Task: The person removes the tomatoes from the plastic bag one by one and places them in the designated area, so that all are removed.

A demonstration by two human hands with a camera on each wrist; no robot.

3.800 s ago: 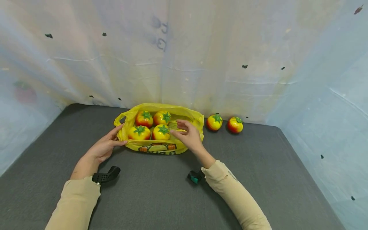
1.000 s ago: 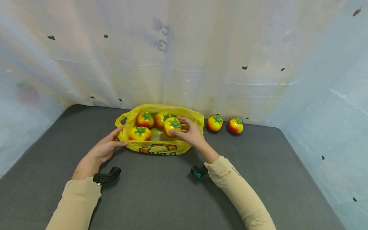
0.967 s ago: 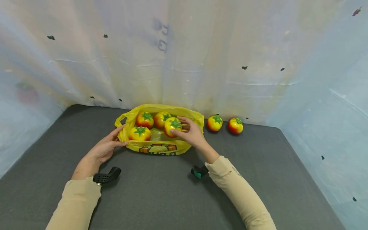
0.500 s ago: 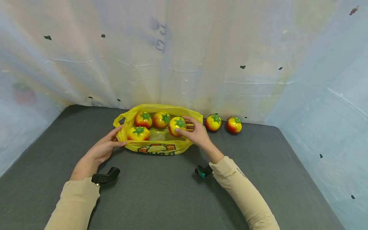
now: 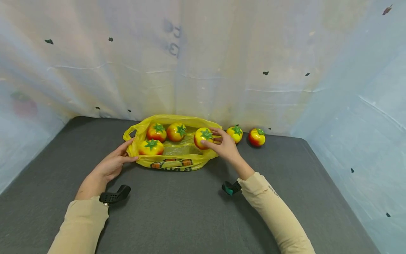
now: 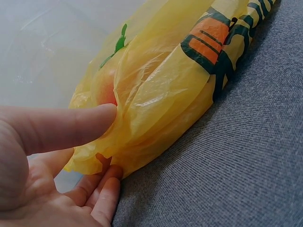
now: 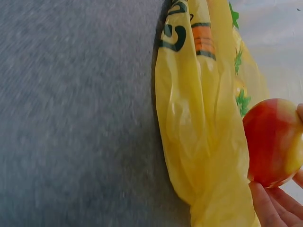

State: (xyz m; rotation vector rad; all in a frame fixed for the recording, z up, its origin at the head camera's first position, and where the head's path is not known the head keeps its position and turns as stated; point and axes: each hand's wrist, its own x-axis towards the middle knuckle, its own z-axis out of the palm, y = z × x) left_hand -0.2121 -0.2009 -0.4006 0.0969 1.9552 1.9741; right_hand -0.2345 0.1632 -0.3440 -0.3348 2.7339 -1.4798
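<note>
A yellow plastic bag lies with its mouth open on the dark table. Between its handles sit three red-and-yellow tomatoes with green star-shaped tops. My right hand grips another tomato between thumb and fingers, at the bag's right end. In the right wrist view this tomato shows its red underside above the bag's edge. My left hand holds the bag's left end; in the left wrist view the thumb presses the plastic, with fingers on the other side.
Two more tomatoes stand to the right of the bag, a nearer one partly behind my right hand and another further right. A pale hanging sheet rises behind the dark table and along both sides.
My right hand has taken hold of the front right tomato in the bag, lifted it and carried it rightward to the bag's right end. My left hand stays at the left end.
</note>
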